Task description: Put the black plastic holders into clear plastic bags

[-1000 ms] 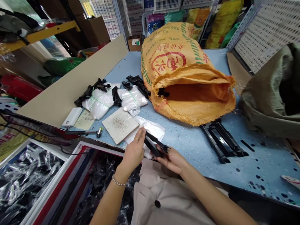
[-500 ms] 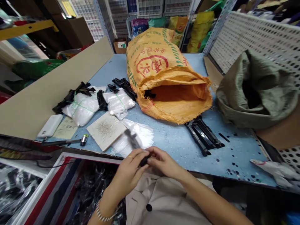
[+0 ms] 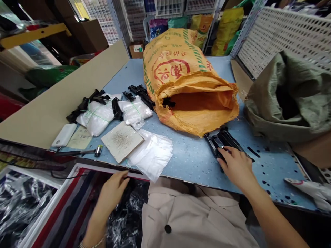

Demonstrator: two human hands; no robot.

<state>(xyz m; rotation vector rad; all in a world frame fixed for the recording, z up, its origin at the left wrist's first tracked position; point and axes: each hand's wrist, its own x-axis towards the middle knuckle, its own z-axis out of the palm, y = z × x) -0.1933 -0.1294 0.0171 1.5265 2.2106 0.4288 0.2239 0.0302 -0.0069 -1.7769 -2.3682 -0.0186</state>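
Observation:
My right hand (image 3: 236,167) rests on a small pile of long black slotted parts (image 3: 213,141) at the right of the table, fingers and thumb closed round one of them. What the parts are for does not show. Over the bin below the table's front edge hangs my left hand (image 3: 112,191), holding nothing, fingers loosely bent and thumb apart. Beneath it lie black pieces in clear plastic bags (image 3: 124,220). A stack of flat clear plastic bags (image 3: 153,155) lies at the table edge, partly under a square pale tile (image 3: 121,141).
A big orange woven sack (image 3: 173,51) lies open-mouthed on the blue table (image 3: 186,158). An olive sack (image 3: 266,113) stands at right. Tied bag bundles (image 3: 99,117), a white box (image 3: 64,135) and a small hammer (image 3: 98,151) are at left.
My hands were together at the table edge around a dark part. They have separated: the left moved down-left over the bin and came away without it; the right moved onto the black parts.

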